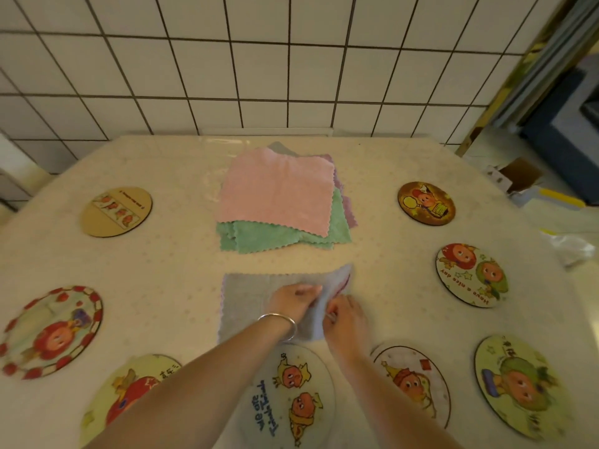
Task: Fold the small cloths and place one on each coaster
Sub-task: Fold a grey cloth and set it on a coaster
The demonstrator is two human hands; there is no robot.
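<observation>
A grey small cloth [246,303] lies on the table in front of me, its right part lifted and creased. My left hand [293,301], with a silver bangle on the wrist, presses on the cloth near its middle. My right hand [343,319] pinches the cloth's right edge beside it. Behind lies a pile of unfolded cloths, pink [278,192] on top, green [275,236] under it, purple [348,205] peeking out at the right. Several round cartoon coasters ring the table, among them one at the far left [116,211], one at the far right [426,203] and one under my arms [291,396]. No coaster bears a cloth.
The table [175,264] wears a cream dotted cover and stands against a white tiled wall [259,76]. A clear plastic bag [573,247] and a small cardboard box [515,176] sit off the right edge. Bare cover lies between the coasters and the pile.
</observation>
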